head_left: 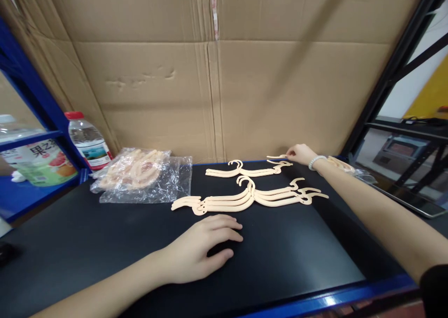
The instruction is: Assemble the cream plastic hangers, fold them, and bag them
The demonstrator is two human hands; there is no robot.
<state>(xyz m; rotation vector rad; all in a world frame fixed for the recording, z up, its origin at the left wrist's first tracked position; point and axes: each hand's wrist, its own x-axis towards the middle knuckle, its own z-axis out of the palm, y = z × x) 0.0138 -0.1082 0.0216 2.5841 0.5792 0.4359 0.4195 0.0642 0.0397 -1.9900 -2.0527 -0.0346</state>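
Observation:
My left hand (206,248) lies on the dark table with its fingers stretched out and holds nothing. Just beyond its fingertips is a front group of beige plastic folding hangers (227,203), laid side by side with hooks and curved end arms showing. Behind them, a second, smaller group of beige hangers (224,173) lies near the back edge. At the back right, my right hand (300,153), a beaded bracelet at its wrist, pinches a thin beige hanger arm (276,157) at the right end of that rear group. The fingertips are small and partly hidden.
Clear plastic bags with beige parts (136,173) lie at the left; another bag of beige parts (341,165) is beyond my right wrist. A red-capped bottle (89,140) stands at the far left. A cardboard wall (147,84) closes the back, with blue shelf posts (26,75) alongside.

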